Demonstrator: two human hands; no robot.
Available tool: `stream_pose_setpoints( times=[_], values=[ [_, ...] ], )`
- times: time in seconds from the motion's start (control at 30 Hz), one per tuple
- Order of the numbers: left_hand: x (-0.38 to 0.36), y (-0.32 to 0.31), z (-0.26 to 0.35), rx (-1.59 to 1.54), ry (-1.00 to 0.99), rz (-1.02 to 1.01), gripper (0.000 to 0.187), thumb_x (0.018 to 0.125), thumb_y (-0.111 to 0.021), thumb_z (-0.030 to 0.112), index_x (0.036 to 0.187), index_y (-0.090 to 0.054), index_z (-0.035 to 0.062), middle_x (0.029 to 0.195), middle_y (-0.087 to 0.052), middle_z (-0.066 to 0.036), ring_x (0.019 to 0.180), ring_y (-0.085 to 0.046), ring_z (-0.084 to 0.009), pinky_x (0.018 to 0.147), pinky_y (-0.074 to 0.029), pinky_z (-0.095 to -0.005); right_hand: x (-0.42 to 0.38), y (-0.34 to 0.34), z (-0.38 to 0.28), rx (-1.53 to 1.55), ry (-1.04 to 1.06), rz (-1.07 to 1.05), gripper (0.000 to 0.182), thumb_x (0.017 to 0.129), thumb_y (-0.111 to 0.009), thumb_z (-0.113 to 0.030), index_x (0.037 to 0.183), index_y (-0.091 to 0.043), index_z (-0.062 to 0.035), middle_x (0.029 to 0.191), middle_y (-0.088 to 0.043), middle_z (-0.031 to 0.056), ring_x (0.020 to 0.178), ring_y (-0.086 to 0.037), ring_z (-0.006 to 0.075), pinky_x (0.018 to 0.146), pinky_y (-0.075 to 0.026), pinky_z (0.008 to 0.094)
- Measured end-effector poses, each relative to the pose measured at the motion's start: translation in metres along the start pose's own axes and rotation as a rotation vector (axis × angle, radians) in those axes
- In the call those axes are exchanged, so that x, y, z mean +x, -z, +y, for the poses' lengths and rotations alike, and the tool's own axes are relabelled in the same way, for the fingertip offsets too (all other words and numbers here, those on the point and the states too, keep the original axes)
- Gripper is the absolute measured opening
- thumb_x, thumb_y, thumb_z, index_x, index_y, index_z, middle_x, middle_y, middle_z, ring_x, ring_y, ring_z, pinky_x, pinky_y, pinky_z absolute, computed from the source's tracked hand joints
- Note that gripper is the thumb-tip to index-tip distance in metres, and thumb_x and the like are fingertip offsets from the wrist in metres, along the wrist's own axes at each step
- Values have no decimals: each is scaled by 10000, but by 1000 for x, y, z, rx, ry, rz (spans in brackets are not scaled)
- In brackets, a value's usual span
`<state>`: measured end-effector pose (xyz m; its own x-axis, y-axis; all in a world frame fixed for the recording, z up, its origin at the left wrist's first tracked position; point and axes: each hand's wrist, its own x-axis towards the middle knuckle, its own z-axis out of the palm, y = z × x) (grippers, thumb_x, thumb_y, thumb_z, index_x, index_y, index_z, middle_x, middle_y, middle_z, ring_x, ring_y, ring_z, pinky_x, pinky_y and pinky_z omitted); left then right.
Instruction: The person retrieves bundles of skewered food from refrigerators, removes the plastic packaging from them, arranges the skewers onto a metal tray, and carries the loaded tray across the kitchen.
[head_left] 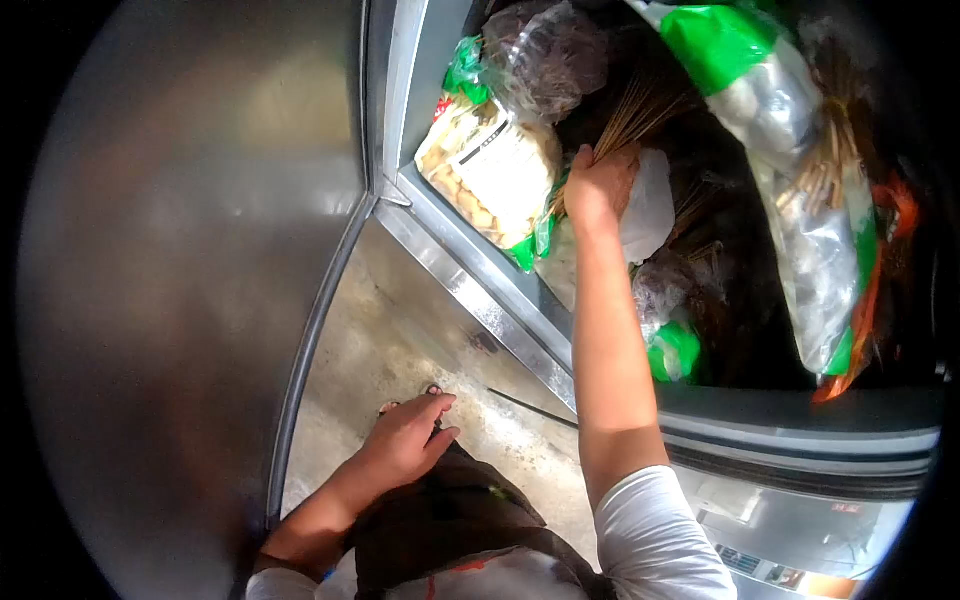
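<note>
My right hand [600, 185] reaches into the cabinet, its fingers closed around a bundle of thin brown skewers [632, 118]. The sticks fan out above the hand, and their lower ends are mostly hidden. Left of that hand lies a clear plastic bag of pale, rounded food pieces [490, 175] with a white label. White plastic [650, 205] shows just to its right. My left hand [405, 440] hangs in front of my body over the floor, thumb and forefinger apart, with nothing in it.
A large grey metal door [190, 260] stands swung out at the left. The cabinet's metal frame [480, 290] edges the opening. Inside are a dark translucent bag [548, 60], a green-and-clear bag [680, 350] and a long clear bag with green parts [800, 190].
</note>
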<state>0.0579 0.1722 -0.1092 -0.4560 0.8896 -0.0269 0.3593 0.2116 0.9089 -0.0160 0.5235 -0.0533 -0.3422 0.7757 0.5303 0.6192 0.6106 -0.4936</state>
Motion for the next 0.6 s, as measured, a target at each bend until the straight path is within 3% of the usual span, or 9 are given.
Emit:
stream_pose_setpoints(
  times=[0.03,0.07,0.17,0.23,0.3,0.43,0.5,0.53,0.6],
  values=[
    [1,1,2,28,-26,13,327,821,-603,206,1095,-507,54,960,-594,-148,805,-593,-311,726,-450,-425,-2,-4,2,-40,127,112,649,822,-568,-186,1324,-233,54,1272,-384,316,1164,-385,451,965,-346,412],
    [2,4,5,43,-41,20,327,821,-603,206,1095,-507,54,960,-594,-148,805,-593,-311,726,-450,-425,-7,0,-3,-21,89,115,678,790,-594,-169,1328,-243,48,1360,-278,285,1249,-279,420,1020,-271,433],
    [3,10,15,-24,-14,-30,326,829,-592,205,1099,-504,45,967,-588,-162,790,-593,-320,715,-461,-404,-13,29,-17,-143,274,129,660,792,-594,-171,1325,-278,56,1395,-252,258,1261,-273,400,1055,-207,483],
    [3,9,16,9,-54,-31,332,836,-581,204,1108,-498,34,966,-584,-172,775,-592,-328,702,-469,-389,-10,32,-8,-171,359,122,671,776,-604,-174,1330,-287,33,1385,-286,238,1257,-287,388,1053,-196,501],
    [2,8,21,17,-56,-35,336,840,-576,208,1113,-494,29,965,-582,-176,782,-588,-330,705,-468,-396,-2,35,-3,-182,414,-48,693,769,-610,-189,1340,-280,22,1360,-316,251,1256,-296,383,1057,-192,490],
    [-1,1,23,29,-105,-20,340,844,-577,216,1109,-503,17,956,-581,-182,809,-582,-330,719,-467,-395,9,49,-22,-59,396,-62,741,766,-645,-226,1360,-266,2,1350,-344,240,1268,-310,359,1044,-240,448],
    [1,-5,19,-15,-127,-71,346,846,-578,219,1112,-509,8,938,-583,-188,788,-585,-328,710,-471,-396,14,63,-51,379,224,-309,820,763,-678,-308,1378,-233,2,1377,-326,225,1278,-316,331,1037,-271,393],
    [1,-10,16,-45,-101,-77,360,847,-582,224,1119,-510,-1,940,-587,-193,771,-591,-325,699,-482,-387,23,55,-53,491,168,-293,854,766,-684,-381,1388,-228,-14,1378,-334,204,1265,-337,303,1012,-298,352],
    [1,-2,35,-14,-120,-42,377,848,-592,238,1128,-499,4,966,-592,-196,796,-606,-319,706,-496,-367,48,49,-62,918,39,-456,833,790,-648,-438,1403,-226,-64,1383,-341,118,1246,-346,271,994,-303,357]
  ],
)
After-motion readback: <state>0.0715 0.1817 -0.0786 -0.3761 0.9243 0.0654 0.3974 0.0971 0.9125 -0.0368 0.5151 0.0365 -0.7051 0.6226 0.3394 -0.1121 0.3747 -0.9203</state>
